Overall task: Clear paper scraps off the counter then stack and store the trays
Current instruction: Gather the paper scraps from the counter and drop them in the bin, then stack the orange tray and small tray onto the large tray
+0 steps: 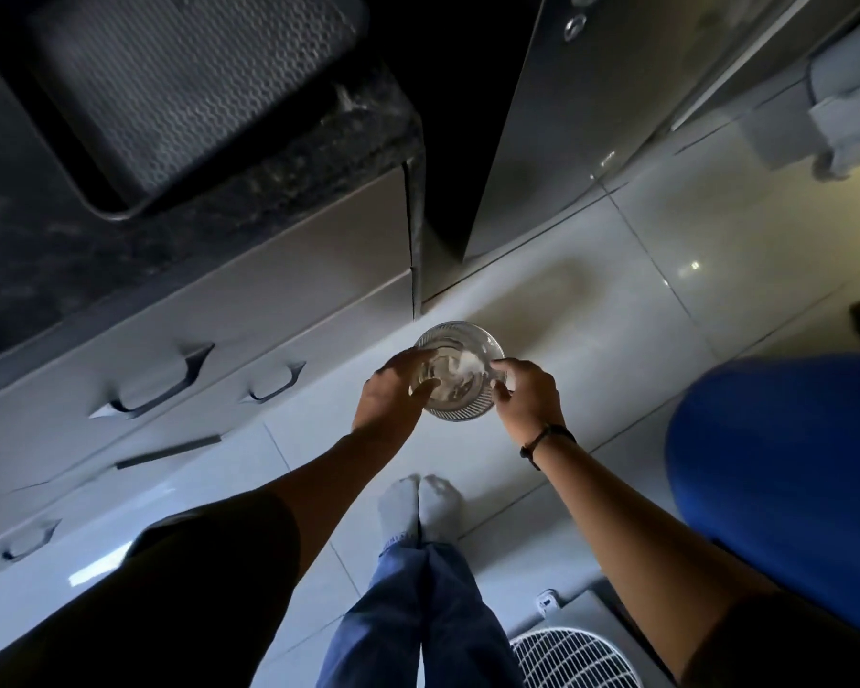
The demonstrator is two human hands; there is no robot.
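A person stands looking straight down at a pale, glossy tiled floor, holding a small round clear bowl out in front with both hands. The bowl looks like ribbed glass or plastic, and something white and crumpled inside may be paper scraps, though blur makes that uncertain. The left hand grips the bowl's near-left rim with its fingers curled into the bowl; the right hand pinches the right rim, a dark cord bracelet on its wrist. The hands sit close together, the bowl between them. At upper left, a dark tray with rounded corners and a bumpy, woven-looking base rests on a speckled dark stone counter, well apart from the hands. Below the counter are smooth grey drawers with angular metal handles. The scrap-clearing step seems to be in hand; the tray is not yet stored. Next, the bowl probably needs emptying or setting aside, which would free both hands to lift the wide tray level. Socked feet and blue jeans show below, with a white fan grille at the bottom edge.
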